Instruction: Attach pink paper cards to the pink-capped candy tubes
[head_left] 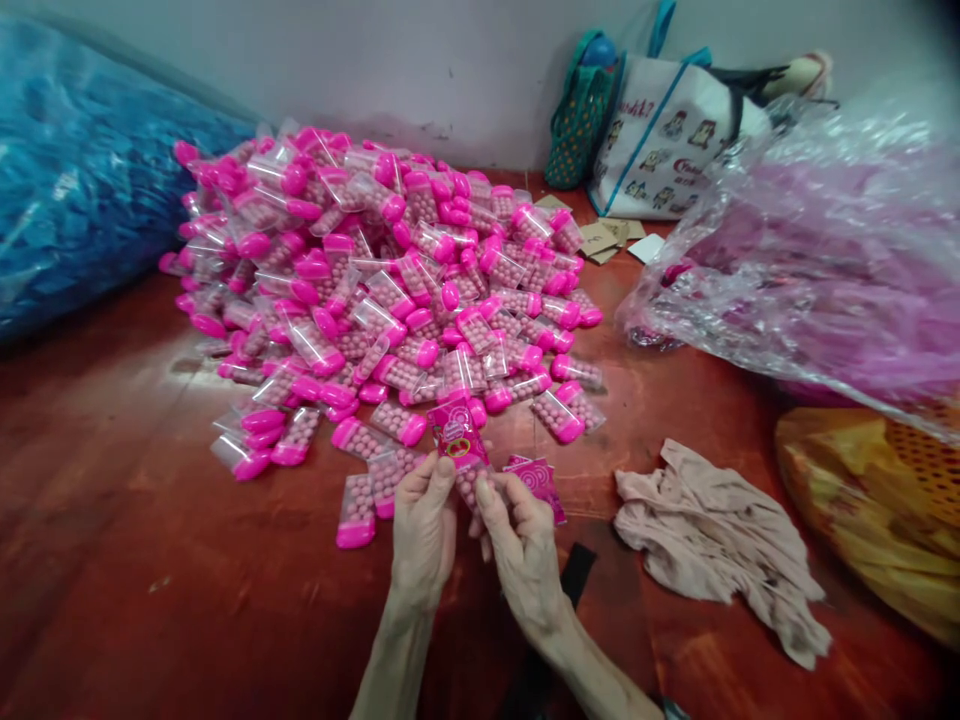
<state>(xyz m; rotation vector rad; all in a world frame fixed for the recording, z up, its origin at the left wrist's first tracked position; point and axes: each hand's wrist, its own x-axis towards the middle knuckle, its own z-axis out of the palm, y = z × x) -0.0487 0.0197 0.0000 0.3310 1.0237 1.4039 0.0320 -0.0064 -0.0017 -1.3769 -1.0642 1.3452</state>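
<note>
Between both hands is a small clear candy container (466, 484) filled with pink balls, its upper part covered by a printed pink sleeve (456, 432). My left hand (426, 525) pinches the sleeve's left edge with the thumb on top. My right hand (517, 545) grips the container's lower right side between thumb and fingers. A few flat pink printed sleeves (538, 482) lie on the floor just behind my right hand. Beyond the hands rises a large heap of similar candy containers (390, 290) with bright pink caps. One loose container (355, 510) lies left of my left hand.
A beige cloth (720, 540) lies crumpled on the red floor (187, 580) at right, near a yellow bag (847, 500). Clear plastic sheeting (810, 250) bulges behind it. Big blue bag (82, 170) at left; white tote (660, 140), green patterned bag (577, 125) and cardboard pieces (604, 240) by the wall.
</note>
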